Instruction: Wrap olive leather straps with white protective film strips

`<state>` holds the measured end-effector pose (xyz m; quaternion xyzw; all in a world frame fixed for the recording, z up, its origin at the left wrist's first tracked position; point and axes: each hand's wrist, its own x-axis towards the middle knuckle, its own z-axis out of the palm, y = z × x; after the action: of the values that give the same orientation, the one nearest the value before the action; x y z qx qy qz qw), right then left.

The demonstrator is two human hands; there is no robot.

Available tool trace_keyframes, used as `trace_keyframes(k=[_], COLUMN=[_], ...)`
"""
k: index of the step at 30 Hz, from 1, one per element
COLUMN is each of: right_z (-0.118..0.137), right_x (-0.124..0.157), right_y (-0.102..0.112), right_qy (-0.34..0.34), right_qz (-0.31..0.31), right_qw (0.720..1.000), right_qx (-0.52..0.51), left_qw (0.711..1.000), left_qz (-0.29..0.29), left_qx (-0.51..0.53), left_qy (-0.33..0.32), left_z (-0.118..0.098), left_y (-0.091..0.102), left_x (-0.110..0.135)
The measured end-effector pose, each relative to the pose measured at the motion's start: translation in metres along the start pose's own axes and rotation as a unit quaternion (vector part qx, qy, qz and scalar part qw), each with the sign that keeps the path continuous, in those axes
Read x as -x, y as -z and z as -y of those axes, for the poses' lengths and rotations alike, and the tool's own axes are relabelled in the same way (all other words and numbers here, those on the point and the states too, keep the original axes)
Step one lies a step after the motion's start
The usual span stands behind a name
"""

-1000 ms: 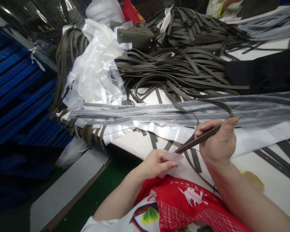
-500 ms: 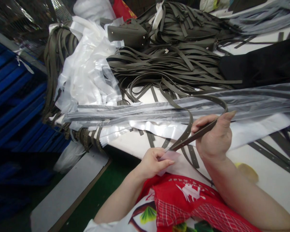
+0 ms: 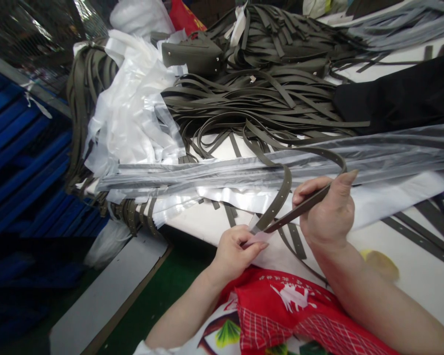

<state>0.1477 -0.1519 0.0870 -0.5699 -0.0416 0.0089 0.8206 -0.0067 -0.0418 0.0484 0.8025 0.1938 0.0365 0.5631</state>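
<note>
Head view: right hand closed around a dark strap, grip tight between thumb and forefinger, strap running down-left from it and looping back above the knuckles. Strap tip just beside the left hand, pinched there on a small clear sleeve. Both low over the white surface. Farther back, a heap of straps and loose plastic bags.

A heap of olive straps fills the upper middle of the frame. Crumpled white plastic lies to its left, black cloth at the right edge. Blue crates stand at the left, green floor at the bottom.
</note>
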Motion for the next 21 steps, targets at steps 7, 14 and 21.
trace_keyframes(k=[7, 14, 21], right_z=[-0.017, -0.033, -0.040], right_x=[0.015, 0.028, 0.019], right_y=[0.005, 0.016, 0.026], right_qy=[-0.006, 0.152, 0.090], right_qz=[0.051, 0.308, 0.442], right_qw=[0.997, 0.902, 0.785], right_qx=[0.057, 0.261, 0.424], left_qw=[0.997, 0.989, 0.985], left_qz=[0.032, 0.078, 0.054], left_qx=[-0.035, -0.044, -0.108], left_qy=[-0.057, -0.121, -0.124], left_z=[-0.001, -0.005, 0.003], left_y=[0.001, 0.005, 0.014], left_x=[0.000, 0.001, 0.004])
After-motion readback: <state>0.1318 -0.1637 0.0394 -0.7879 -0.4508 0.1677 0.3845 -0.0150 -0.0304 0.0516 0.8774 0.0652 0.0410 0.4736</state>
